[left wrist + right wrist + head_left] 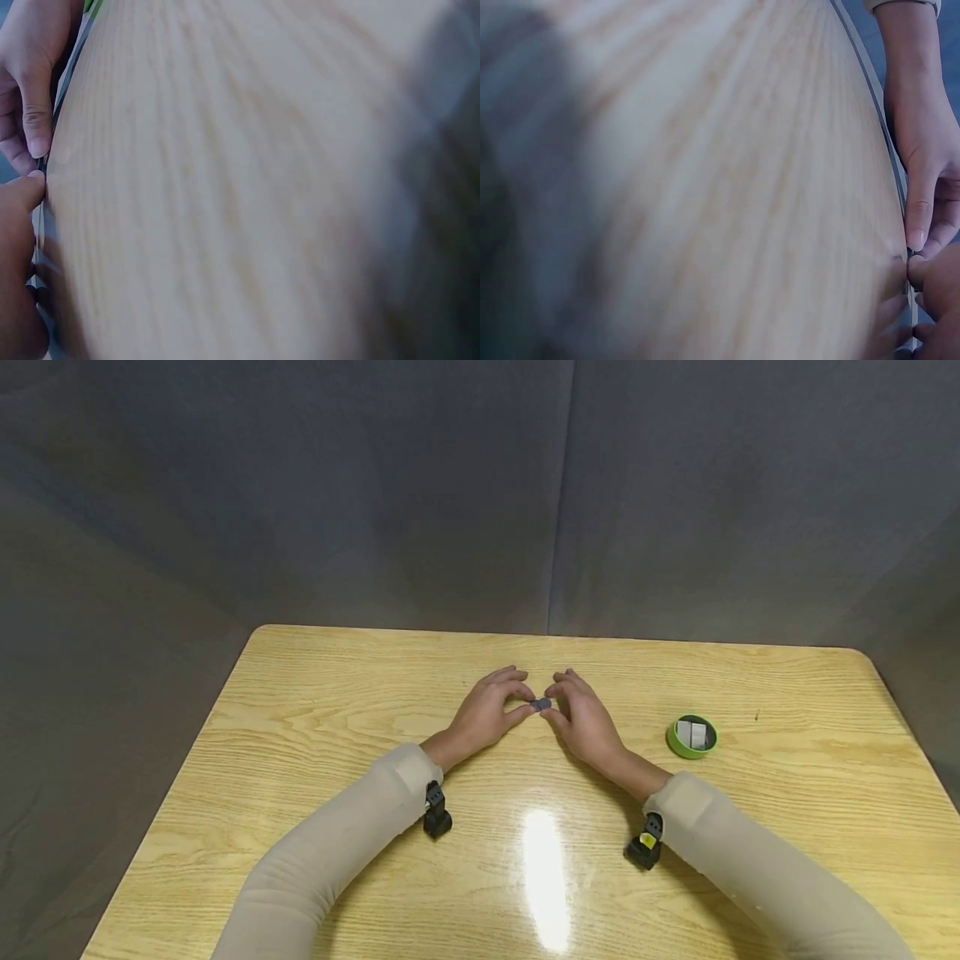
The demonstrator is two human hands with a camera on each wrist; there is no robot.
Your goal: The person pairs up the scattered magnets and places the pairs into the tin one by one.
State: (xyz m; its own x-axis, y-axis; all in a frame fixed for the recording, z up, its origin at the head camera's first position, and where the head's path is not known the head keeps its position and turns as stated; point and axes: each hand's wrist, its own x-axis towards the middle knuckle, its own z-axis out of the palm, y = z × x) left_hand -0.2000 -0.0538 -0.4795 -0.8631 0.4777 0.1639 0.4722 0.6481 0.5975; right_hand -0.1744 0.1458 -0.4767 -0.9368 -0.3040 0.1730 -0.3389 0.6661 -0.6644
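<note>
We see the left hand [483, 712] and the right hand [587, 718] meet near the middle of the frame in the head view, thumb and fingertips of each closed in a pinch on a small dark piece [544, 703] between them. The piece sits just above the table [360, 702] or on it; we cannot tell which, nor whether it is one part or two pressed together. We judge that a fingertip pinch is used because so little of it offers itself to hold, and that gripping from opposite sides lets each hand steady it against the other. In the left wrist view, the thumbs come almost together at the left edge; in the right wrist view they do so at the lower right, with the piece mostly hidden there. Right of centre in the head view, a green tub [679, 750] stands on the table, well apart from the fingers, with pale squares [699, 736] lying inside; its rim probably keeps them from straying, and its place beyond the right forearm leaves the hands room. A dark cloth [375, 493] fills the upper part of the frame, behind the table.
</note>
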